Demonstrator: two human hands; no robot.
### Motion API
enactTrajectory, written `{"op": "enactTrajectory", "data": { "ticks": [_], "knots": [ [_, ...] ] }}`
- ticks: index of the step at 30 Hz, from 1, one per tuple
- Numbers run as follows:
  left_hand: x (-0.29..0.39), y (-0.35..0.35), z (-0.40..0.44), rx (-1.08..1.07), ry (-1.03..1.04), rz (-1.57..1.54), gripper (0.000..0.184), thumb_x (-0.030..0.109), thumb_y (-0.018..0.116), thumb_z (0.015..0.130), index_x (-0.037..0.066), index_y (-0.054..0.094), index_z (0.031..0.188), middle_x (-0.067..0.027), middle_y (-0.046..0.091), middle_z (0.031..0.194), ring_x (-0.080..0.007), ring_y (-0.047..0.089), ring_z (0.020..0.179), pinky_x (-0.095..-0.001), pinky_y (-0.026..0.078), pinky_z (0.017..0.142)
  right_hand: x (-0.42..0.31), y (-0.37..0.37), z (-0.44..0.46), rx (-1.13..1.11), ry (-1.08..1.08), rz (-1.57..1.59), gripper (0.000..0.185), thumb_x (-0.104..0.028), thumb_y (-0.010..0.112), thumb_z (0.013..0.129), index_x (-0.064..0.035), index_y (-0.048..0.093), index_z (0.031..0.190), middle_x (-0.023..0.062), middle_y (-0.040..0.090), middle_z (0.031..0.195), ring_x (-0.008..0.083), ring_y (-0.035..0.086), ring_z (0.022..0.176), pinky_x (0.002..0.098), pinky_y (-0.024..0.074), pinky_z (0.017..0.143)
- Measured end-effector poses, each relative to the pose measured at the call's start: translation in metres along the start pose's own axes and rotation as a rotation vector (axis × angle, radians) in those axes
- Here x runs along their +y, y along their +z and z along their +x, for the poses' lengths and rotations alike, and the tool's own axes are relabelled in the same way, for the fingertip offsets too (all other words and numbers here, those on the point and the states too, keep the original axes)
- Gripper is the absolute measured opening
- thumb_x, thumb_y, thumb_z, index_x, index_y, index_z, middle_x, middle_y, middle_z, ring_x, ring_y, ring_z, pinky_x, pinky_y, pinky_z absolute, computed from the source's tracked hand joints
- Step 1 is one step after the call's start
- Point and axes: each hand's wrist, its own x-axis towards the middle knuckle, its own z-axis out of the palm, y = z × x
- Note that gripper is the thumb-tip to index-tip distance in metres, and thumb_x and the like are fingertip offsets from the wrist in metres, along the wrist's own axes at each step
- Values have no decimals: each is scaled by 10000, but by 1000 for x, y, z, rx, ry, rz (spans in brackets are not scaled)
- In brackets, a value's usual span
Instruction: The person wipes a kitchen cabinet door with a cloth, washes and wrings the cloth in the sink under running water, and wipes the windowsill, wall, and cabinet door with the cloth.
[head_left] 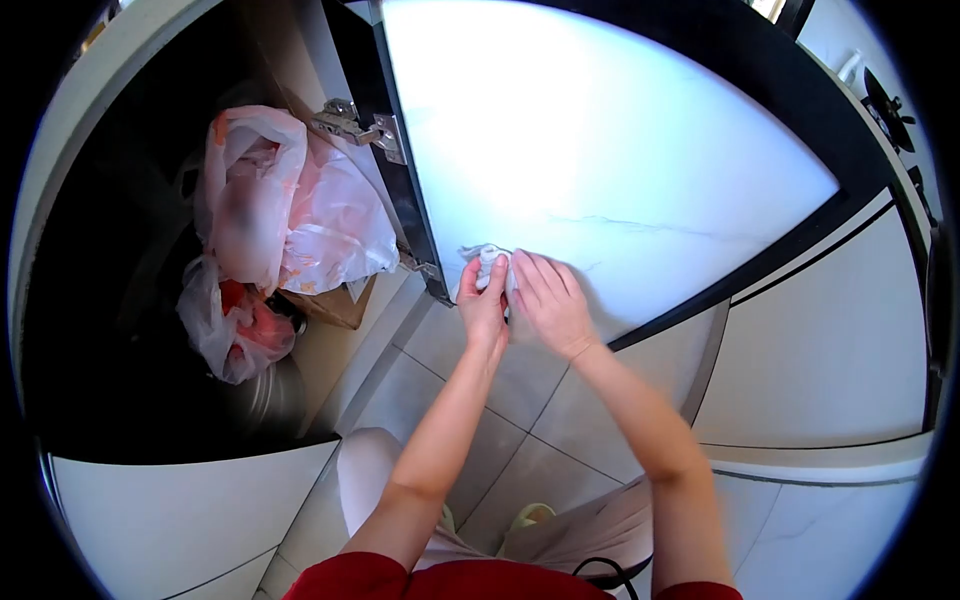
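Observation:
My left hand (484, 310) is closed, thumb up, around a small white bundle (489, 262) that looks like crumpled or rolled cloth. My right hand (552, 305) is beside it, its fingers stretched out and held close together, their tips at the bundle's right side. Both hands are in front of the lower part of an open cabinet door (620, 160), which has a glossy white, marble-patterned face and a black frame. A grey end of the bundle sticks out to the left. The palms and the underside of the bundle are hidden.
Left of the door, the dark cabinet holds pinkish-white plastic bags (340, 225) and a brown cardboard box (335, 303). Metal hinges (355, 125) join door and cabinet. Below are grey floor tiles (520, 400) and my slippers (533, 515). White cabinet fronts (820, 340) stand at right.

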Motion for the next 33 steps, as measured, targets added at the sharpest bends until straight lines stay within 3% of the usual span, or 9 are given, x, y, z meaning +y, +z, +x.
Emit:
{"op": "enactTrajectory", "data": {
  "ticks": [1,7,10,14,15,17,19,27,33],
  "knots": [
    [-2,-1,0,30,8,-14,316,151,719,798,95,536,1050,-12,614,882,-70,544,725,-203,434,586,-10,1,-3,1,2,2,429,-162,596,783,-57,538,1195,81,514,1250,225,479,1165,372,366,969],
    [1,-15,6,-14,-24,34,299,190,722,799,57,547,1001,-35,607,905,-100,560,792,-230,476,665,-48,28,-21,62,696,312,302,-125,620,784,-82,565,1077,112,578,983,288,565,862,396,451,709],
    [22,-18,7,-51,-14,196,301,214,717,804,57,547,996,-24,602,882,-98,555,779,-219,468,674,-36,7,-4,243,749,381,247,-76,611,779,-94,594,1025,101,594,927,298,578,804,397,468,662],
    [71,21,-20,-87,430,251,282,171,705,814,37,548,1006,-28,587,925,-82,538,780,-207,457,665,-20,-45,56,570,528,301,212,-52,630,740,-115,648,942,36,577,868,228,575,756,355,476,647],
    [77,31,-21,-124,604,214,274,154,699,818,27,551,1010,-32,583,947,-76,535,792,-206,454,671,-17,-51,64,570,527,301,212,-52,630,740,-115,648,942,36,577,868,228,575,756,355,476,647],
    [77,33,-10,-137,628,262,274,138,694,820,17,553,1021,-39,579,967,-81,537,810,-210,456,681,-11,-58,75,490,246,101,287,-63,636,687,-126,667,966,-2,557,873,169,540,723,317,449,618],
    [69,25,2,-97,776,460,265,93,683,813,0,573,1035,-52,588,977,-105,548,841,-222,464,706,-9,-45,67,436,203,24,321,-76,630,672,-125,667,987,-13,552,879,155,520,713,301,427,607],
    [13,-26,23,-16,671,574,257,70,688,781,-2,608,1013,-66,622,923,-124,556,774,-245,485,638,-24,16,9,202,252,-13,412,-84,595,674,-130,646,1080,-5,537,900,163,490,734,304,385,643],
    [-52,-94,46,92,537,861,257,104,699,771,-6,624,991,-61,635,855,-126,573,758,-254,485,646,-37,61,-41,60,251,19,326,-89,596,688,-99,638,1011,7,535,920,172,495,756,304,382,634]
  ]
}}
